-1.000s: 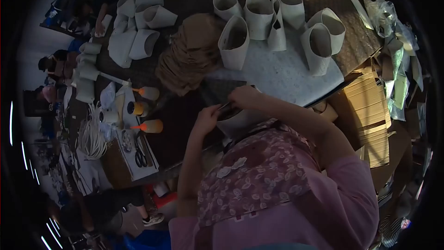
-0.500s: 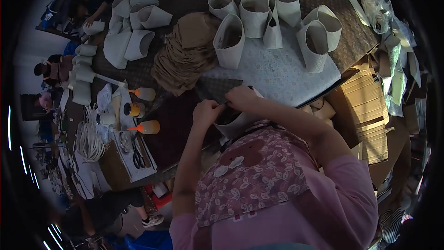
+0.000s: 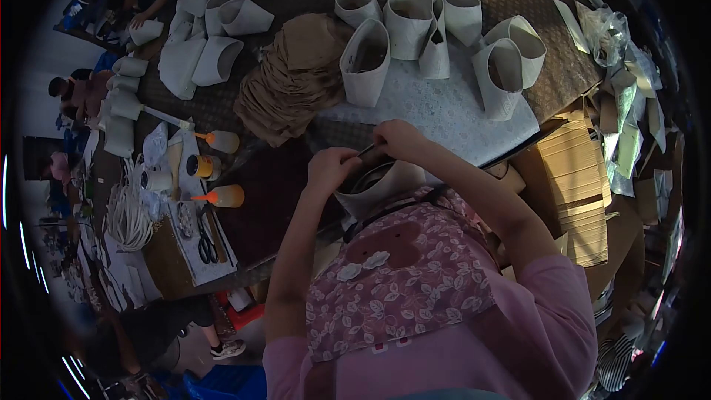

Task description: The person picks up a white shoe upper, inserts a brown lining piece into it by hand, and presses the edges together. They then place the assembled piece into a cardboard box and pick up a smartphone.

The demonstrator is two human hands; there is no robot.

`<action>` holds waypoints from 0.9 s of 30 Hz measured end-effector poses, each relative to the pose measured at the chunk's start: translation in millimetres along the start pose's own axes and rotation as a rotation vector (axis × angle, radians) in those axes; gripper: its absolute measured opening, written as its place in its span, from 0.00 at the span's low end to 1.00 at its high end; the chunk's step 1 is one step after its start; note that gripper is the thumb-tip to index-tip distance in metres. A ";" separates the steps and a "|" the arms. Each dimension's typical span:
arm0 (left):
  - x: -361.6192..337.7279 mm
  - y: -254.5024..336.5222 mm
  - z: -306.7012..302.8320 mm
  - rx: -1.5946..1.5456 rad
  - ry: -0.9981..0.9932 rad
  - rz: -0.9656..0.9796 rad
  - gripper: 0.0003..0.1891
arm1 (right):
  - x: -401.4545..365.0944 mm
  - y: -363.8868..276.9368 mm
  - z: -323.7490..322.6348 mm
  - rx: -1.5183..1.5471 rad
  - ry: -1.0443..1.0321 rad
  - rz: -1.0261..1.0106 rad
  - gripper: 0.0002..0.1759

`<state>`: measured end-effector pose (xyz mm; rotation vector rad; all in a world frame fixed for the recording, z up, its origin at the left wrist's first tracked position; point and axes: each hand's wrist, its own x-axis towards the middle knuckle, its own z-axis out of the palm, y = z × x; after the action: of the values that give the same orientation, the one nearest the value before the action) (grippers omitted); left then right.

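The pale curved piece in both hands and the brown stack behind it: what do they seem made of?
The pale curved piece, pinched at its rim by the left hand and right hand, looks like stiff matte sheet, perhaps synthetic leather or coated fabric: it holds its curve. The brown stack looks like thin matte cut-outs, leather or card, their edges fanned; which is unclear.

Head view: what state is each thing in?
grey piece, curled, gripped at its rim
left hand, shut on that rim
right hand, shut on the same rim
tan stack, fanned, leaning
orange bottle, lying on its side
scissors, flat, apparently shut
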<state>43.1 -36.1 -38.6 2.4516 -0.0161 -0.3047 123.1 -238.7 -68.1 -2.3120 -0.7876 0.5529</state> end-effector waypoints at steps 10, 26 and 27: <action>17.5 -11.7 14.6 0.052 -0.010 0.065 0.13 | 4.6 -10.6 19.3 -0.137 0.079 0.071 0.09; 32.3 -6.6 18.7 0.051 -0.102 0.037 0.13 | -0.4 -5.2 -1.6 -0.018 0.003 0.204 0.11; 32.6 -7.1 18.9 0.056 -0.100 0.050 0.13 | 0.3 -6.0 -2.0 -0.044 -0.002 0.202 0.12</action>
<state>70.2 -45.0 -64.2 2.4851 -0.1312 -0.4098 122.1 -235.6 -62.7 -2.4482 -0.5758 0.6319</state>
